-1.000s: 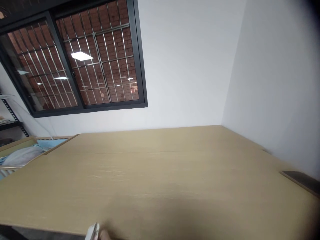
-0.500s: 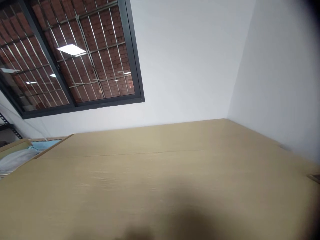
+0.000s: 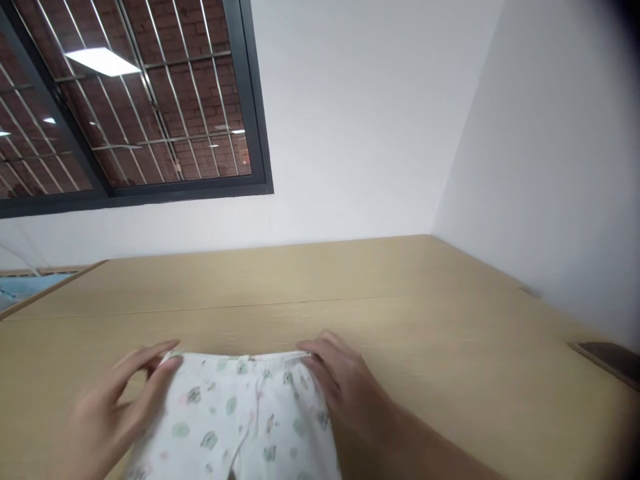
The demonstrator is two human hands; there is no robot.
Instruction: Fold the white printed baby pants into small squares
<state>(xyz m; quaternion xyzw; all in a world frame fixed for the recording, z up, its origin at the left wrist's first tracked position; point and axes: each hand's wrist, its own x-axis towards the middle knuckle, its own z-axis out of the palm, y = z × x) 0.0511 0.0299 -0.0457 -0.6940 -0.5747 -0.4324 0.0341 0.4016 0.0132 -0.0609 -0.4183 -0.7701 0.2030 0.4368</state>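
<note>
White pants (image 3: 250, 407) with a small green, pink and grey print hang between my hands at the bottom of the view, their waistband toward the wall. My left hand (image 3: 127, 400) pinches the left end of the waistband between thumb and fingers. At the right end, my right hand (image 3: 345, 383) grips the other corner, with its fingers folded over the edge. The waistband is stretched nearly straight. The lower part of the legs is cut off by the frame's bottom edge.
A broad wooden tabletop (image 3: 425, 373) reaches back to the white wall (image 3: 360, 133). A dark window frame (image 3: 190, 190) with bars is at upper left. Light-blue material (image 3: 30, 285) lies past the table's left edge. A dark recess (image 3: 610, 360) shows at right.
Both hands and the pants have come into view at the bottom; before, only dark blurred shadows showed there. The camera view has turned a little to the right.
</note>
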